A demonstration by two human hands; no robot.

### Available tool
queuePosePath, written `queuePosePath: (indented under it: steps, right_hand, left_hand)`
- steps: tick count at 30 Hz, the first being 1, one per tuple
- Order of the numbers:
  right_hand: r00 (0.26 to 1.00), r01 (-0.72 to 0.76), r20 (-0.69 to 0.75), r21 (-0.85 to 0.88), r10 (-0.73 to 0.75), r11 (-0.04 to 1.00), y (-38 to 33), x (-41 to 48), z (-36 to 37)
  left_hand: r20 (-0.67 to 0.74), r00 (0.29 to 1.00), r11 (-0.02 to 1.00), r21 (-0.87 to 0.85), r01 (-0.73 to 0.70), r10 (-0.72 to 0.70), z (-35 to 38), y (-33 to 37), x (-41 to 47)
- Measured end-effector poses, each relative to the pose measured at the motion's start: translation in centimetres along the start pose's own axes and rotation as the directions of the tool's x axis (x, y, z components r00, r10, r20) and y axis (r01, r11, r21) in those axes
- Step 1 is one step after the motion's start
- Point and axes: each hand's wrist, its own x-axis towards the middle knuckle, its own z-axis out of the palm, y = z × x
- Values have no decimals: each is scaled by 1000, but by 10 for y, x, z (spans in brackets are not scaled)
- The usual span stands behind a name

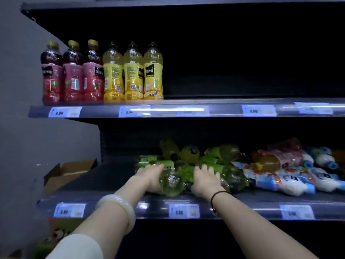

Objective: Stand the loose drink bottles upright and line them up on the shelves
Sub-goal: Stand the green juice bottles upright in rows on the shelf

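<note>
A heap of green-labelled drink bottles (188, 156) lies on its side on the lower shelf (112, 200). My left hand (149, 176) and my right hand (206, 180) both grip one lying green bottle (172, 182), whose clear base points toward me at the shelf's front edge. To the right lie white-and-blue bottles (291, 182) and pink-labelled ones (285, 156), all loose. On the upper shelf (224, 103) three red bottles (72, 75) and three yellow bottles (133, 73) stand upright in a row at the left.
An open cardboard box (67, 172) sits at the lower shelf's left end. A grey wall (22, 90) borders the shelves on the left. Price tags (183, 211) line the shelf fronts. The upper shelf is dark to the right of the yellow bottles.
</note>
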Motion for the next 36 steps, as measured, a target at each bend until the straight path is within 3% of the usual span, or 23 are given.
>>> queuePosePath:
  steps: [3,8,14,16,21,26,29,33,36]
  right_hand:
    - [997,-76,-29,-262,71,962,2,15,6]
    - [961,-198,126,-299,244,933,6,41,1]
    - [968,-135,164,-291,189,947,19,39,-16]
    - [978,-105,137,-331,157,938,18,38,-28]
    - [980,139,-55,-491,-189,860,14,41,-45]
    - [807,336,-156,-671,-569,661,4,52,-41]
    - [740,364,-156,-725,-654,585,2,55,-30]
    - [689,401,-231,-667,-686,628,-7,62,-11]
    - [713,474,-206,-562,-670,678,-3,60,-11]
  left_hand:
    - [59,996,996,67,-65,61,2,-4,19]
    - [107,990,993,67,-101,94,11,-14,45]
    - [9,986,979,-120,-164,166,14,-26,44]
    - [-28,987,944,-290,-157,156,8,-29,43]
    - [-142,990,680,-724,-115,16,-6,-27,40]
    - [-98,991,458,-888,-46,-91,3,-25,38]
    - [-21,989,338,-941,30,-146,11,-36,36]
    - [8,985,232,-972,49,-173,22,-46,37]
    - [5,988,217,-975,38,-151,22,-47,35]
